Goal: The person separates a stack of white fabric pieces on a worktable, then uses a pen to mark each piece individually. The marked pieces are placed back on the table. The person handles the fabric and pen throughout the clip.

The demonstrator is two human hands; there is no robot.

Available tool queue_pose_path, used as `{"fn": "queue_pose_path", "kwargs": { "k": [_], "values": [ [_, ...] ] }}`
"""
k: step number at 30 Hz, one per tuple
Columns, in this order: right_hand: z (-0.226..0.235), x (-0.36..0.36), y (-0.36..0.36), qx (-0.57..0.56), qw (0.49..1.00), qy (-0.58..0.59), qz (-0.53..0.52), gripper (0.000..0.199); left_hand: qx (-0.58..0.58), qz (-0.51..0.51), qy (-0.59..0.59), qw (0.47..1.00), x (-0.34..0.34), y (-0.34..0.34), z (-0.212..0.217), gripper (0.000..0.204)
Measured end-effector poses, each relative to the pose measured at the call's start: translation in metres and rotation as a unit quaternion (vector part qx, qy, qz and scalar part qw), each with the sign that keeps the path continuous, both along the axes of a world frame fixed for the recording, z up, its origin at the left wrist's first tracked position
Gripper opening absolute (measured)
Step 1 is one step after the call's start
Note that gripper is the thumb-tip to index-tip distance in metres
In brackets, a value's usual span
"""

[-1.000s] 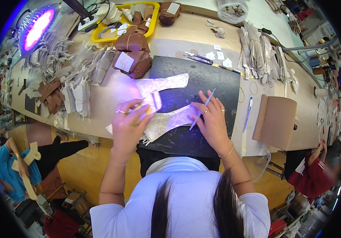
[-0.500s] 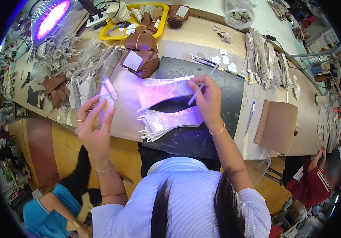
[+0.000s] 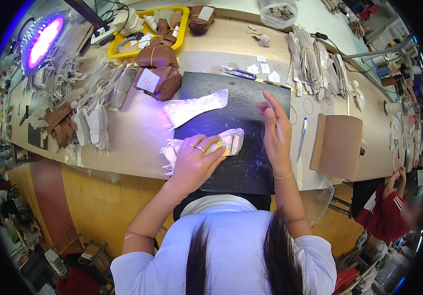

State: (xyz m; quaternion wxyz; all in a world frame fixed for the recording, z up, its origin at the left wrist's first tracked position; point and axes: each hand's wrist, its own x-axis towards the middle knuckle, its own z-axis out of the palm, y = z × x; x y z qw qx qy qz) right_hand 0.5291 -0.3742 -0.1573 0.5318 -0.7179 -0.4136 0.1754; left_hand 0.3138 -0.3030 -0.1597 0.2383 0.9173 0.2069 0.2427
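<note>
Pale cut pieces sit stacked at the middle of the frame, on the near left part of a black mat on the counter. Left hand lies on top of that stack, fingers curled down and pressing it flat, rings showing. Right hand hovers just to the right, over the mat, its grip pinched round a thin pen-like tool held upright. Another pale piece lies alone higher up on the mat, lit purple. Upper left, a round purple lamp glows. Brown bundles sit beside a yellow tray at upper centre. A brown cardboard sheet rests to the right.
</note>
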Motion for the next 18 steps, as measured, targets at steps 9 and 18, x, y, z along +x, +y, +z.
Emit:
{"fn": "queue_pose_path", "kwargs": {
  "k": [9,18],
  "values": [
    [0.008,-0.006,-0.030,0.025,0.998,-0.050,-0.009,0.030,0.035,-0.018,0.006,0.999,0.012,0.002,-0.010,0.025],
    [0.005,-0.027,-0.043,-0.013,1.000,-0.002,0.027,0.016,0.050,-0.026,0.015,0.998,0.012,0.003,-0.011,0.025]
  ]
}}
